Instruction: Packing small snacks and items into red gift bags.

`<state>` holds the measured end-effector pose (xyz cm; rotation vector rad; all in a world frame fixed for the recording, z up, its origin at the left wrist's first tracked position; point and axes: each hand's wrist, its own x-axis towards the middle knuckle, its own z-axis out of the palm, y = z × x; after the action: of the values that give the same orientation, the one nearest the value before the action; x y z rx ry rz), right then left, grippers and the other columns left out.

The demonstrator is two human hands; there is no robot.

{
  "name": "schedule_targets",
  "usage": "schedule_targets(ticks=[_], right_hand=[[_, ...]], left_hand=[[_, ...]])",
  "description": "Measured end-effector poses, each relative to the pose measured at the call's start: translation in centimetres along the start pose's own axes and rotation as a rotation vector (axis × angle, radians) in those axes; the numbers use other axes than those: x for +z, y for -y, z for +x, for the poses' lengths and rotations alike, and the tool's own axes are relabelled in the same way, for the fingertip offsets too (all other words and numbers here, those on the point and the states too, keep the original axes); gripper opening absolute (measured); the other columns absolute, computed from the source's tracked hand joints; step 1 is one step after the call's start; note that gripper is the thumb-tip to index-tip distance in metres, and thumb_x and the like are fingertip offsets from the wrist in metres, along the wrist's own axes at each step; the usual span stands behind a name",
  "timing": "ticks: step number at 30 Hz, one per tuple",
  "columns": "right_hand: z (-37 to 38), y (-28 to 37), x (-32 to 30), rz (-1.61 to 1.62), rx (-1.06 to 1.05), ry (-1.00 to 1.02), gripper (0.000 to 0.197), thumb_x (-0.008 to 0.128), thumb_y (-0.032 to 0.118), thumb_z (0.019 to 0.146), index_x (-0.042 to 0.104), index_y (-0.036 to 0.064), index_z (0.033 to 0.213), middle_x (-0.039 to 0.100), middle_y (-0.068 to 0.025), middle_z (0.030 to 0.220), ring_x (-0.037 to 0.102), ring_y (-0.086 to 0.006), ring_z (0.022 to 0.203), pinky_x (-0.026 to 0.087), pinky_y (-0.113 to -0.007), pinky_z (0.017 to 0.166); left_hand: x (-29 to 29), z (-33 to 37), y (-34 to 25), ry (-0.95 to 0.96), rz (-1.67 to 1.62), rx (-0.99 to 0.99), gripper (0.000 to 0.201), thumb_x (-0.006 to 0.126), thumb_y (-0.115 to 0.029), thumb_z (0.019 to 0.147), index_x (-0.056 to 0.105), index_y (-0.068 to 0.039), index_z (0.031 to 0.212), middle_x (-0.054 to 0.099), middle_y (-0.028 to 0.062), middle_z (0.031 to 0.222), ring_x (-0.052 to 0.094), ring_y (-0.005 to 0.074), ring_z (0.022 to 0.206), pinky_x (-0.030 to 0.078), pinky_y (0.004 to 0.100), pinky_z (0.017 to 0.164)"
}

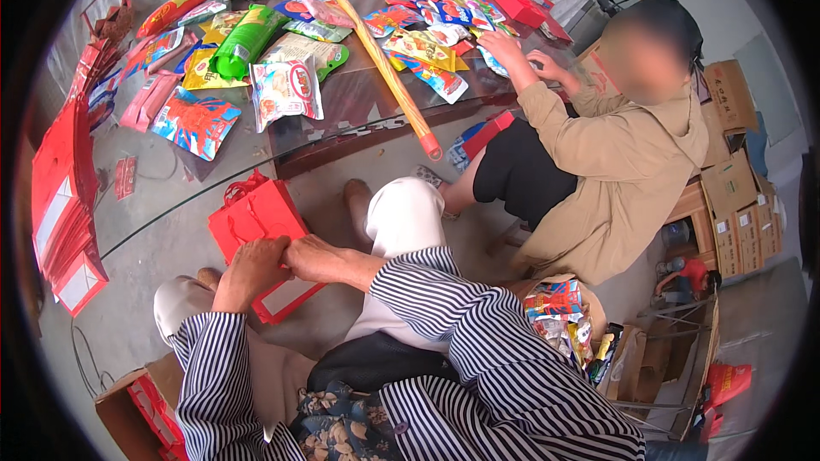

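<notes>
Gripping the near edge of a red paper gift bag with cord handles (260, 230), the left hand (253, 271) and the right hand (314, 258) meet knuckle to knuckle just above the person's lap, both closed on the bag's rim; the fingertips curl under the paper and cannot be seen. The bag stands tilted against the rim of a low glass-topped table (342, 111), its lower corner covered by the left hand and its red handles poking up at the far side. Both forearms come up from the lower edge in black-and-white striped sleeves (461, 324), which hide much of the lap. On the glass lies a scatter of bright foil snack packets (286, 90), overlapping so that many show only a corner, with a long yellow paper-wrapped stick with a red tip (384, 68) laid slantwise across them. Along the left rim a stack of flat red paper bags (64, 205) bends with the lens and is partly cut off by the dark border. Opposite, a second person in a tan hooded jacket (615, 171) sits at the table's right end, their hand (504, 47) resting among the packets. Brown cardboard cartons (735, 188) pile up behind that person, blurred toward the edge, and an open carton of mixed packets (564, 316) sits by the right sleeve, half hidden by it.
</notes>
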<state>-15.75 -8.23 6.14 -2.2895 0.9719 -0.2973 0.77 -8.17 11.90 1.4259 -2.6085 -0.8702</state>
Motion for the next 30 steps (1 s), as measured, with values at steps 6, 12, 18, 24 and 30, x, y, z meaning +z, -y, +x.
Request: schedule_targets(ticks=[6, 12, 18, 24, 30], right_hand=[[-2.4, 1.0, -4.8, -0.1, -0.126, -0.235, 0.017, 0.064, 0.007, 0.081, 0.068, 0.0042, 0.097, 0.068, -0.0153, 0.086, 0.067, -0.0323, 0.081, 0.054, -0.04, 0.071], [-15.3, 1.9, -15.9, 0.239, 0.241, -0.814, 0.02, 0.053, -0.001, 0.093, 0.065, -0.0041, 0.109, 0.07, -0.0085, 0.094, 0.066, -0.0113, 0.086, 0.053, -0.026, 0.078], [-34.0, -1.7, -18.1, 0.044, 0.727, -0.866, 0.028, 0.052, 0.022, 0.1, 0.063, 0.0014, 0.084, 0.062, -0.0018, 0.073, 0.056, -0.0081, 0.064, 0.046, -0.024, 0.061], [-48.3, -0.8, -10.4, -0.22, 1.243, -0.546, 0.026, 0.058, 0.025, 0.095, 0.064, 0.0011, 0.088, 0.063, -0.0074, 0.076, 0.06, -0.0174, 0.071, 0.048, -0.031, 0.069], [-62.1, -6.6, -2.3, -0.442, 1.443, -0.655, 0.082, 0.071, 0.051, 0.081, 0.046, -0.0056, 0.134, 0.054, -0.0248, 0.128, 0.051, -0.0385, 0.12, 0.042, -0.045, 0.102]], left_hand=[[0.5, 1.0, 0.6, -0.13, -0.173, 0.085, 0.048, 0.074, -0.019, 0.076, 0.059, -0.003, 0.118, 0.067, 0.0202, 0.103, 0.064, 0.0364, 0.1, 0.051, 0.0464, 0.083], [0.7, 1.4, 1.9, -0.118, -0.048, 0.133, 0.054, 0.073, -0.016, 0.078, 0.056, -0.002, 0.127, 0.067, 0.0217, 0.103, 0.067, 0.0321, 0.093, 0.052, 0.0409, 0.079], [-0.7, 0.2, 0.0, -0.026, -0.156, 0.067, 0.053, 0.072, -0.016, 0.081, 0.056, -0.004, 0.13, 0.066, 0.019, 0.1, 0.064, 0.0317, 0.092, 0.051, 0.041, 0.081], [0.8, 0.4, 0.0, 0.026, -0.128, 0.057, 0.054, 0.072, -0.015, 0.081, 0.055, -0.006, 0.132, 0.064, 0.0169, 0.095, 0.062, 0.0285, 0.087, 0.05, 0.0394, 0.079], [1.1, 0.2, -0.4, 0.074, -0.092, 0.042, 0.053, 0.07, -0.017, 0.081, 0.056, -0.004, 0.13, 0.065, 0.0182, 0.098, 0.063, 0.0304, 0.091, 0.049, 0.0401, 0.082]])
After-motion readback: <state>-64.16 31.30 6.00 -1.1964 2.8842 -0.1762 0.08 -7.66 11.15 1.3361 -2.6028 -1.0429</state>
